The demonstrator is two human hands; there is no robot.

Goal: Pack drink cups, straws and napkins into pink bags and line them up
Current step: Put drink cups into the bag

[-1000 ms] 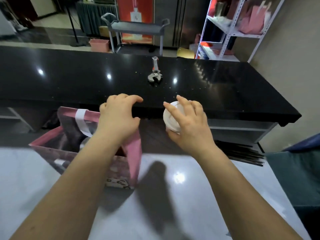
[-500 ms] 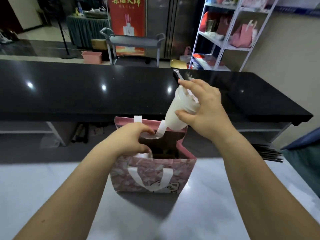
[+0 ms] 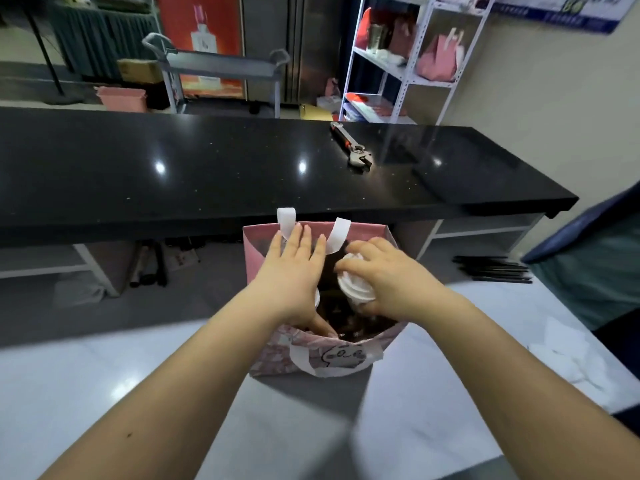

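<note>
Head view | right hand (image 3: 384,282) curled round cup (image 3: 356,289) lid, cup upright directly beneath it in pink bag (image 3: 273,355) right half | left hand (image 3: 294,275) flat, fingers straight, over left half

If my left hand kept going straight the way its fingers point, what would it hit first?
Most likely the far wall of the pink bag, by its white handle; the left hand reaches almost to it, though depth is unclear.

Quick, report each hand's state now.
Left hand: open, fingers straight, reaching into the bag.
Right hand: grips the cup at its lid.
</note>
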